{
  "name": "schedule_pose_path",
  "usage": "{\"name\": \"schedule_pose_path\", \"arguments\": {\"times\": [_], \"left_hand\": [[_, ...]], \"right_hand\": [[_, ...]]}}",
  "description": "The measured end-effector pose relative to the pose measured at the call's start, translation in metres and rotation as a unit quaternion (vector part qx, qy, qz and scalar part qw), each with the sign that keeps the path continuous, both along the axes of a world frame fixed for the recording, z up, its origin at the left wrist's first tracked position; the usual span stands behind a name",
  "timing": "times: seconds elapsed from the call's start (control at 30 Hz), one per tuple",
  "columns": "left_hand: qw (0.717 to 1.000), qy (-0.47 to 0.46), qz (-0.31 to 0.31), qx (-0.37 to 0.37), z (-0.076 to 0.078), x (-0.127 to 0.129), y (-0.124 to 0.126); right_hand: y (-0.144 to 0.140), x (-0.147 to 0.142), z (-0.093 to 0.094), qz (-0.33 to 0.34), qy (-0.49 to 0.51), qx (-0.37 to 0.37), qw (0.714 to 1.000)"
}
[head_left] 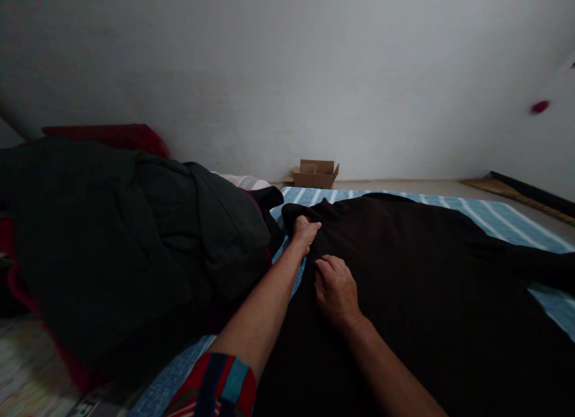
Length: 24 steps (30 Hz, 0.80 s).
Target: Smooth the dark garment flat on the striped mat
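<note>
A large black long-sleeved garment (404,273) lies spread out in front of me, one sleeve stretching off to the right. My left hand (306,232) is closed around its upper left edge, the fingers partly hidden by the cloth. A little nearer to me, my right hand (336,288) has its fingers curled into the left part of the same garment. Under it lies a blue striped sheet (507,216), showing along the far side and in a strip beneath my left forearm.
To the left rises a heap with a dark grey-green garment (166,225) on top and red cloth (112,135) behind. An open cardboard box (313,176) stands by the wall (287,75). At far right a rolled-looking brown mat (521,195) lies on the floor.
</note>
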<state>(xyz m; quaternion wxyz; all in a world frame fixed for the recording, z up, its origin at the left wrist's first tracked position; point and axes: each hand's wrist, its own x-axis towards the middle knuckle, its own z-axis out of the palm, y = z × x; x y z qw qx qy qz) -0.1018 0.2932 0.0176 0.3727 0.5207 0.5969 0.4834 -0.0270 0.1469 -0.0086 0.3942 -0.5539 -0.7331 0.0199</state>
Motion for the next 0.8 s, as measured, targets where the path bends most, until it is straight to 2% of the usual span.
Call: {"name": "schedule_pose_path", "arguments": {"times": [0.33,0.47,0.6,0.8], "left_hand": [[0.998,0.031,0.021,0.052,0.014,-0.008,-0.003],[0.999,0.013,0.037,-0.004,0.014,-0.009,-0.006],[0.997,-0.011,0.008,-0.075,0.013,-0.008,-0.014],[0.995,0.02,-0.025,-0.097,0.011,-0.007,-0.019]], "right_hand": [[-0.002,-0.003,0.002,0.04,-0.012,0.01,0.999],[-0.002,-0.004,0.003,0.049,-0.012,0.0,0.999],[-0.001,-0.004,0.001,0.042,-0.011,-0.015,0.999],[-0.004,-0.004,0.005,0.061,-0.014,-0.012,0.998]]}}
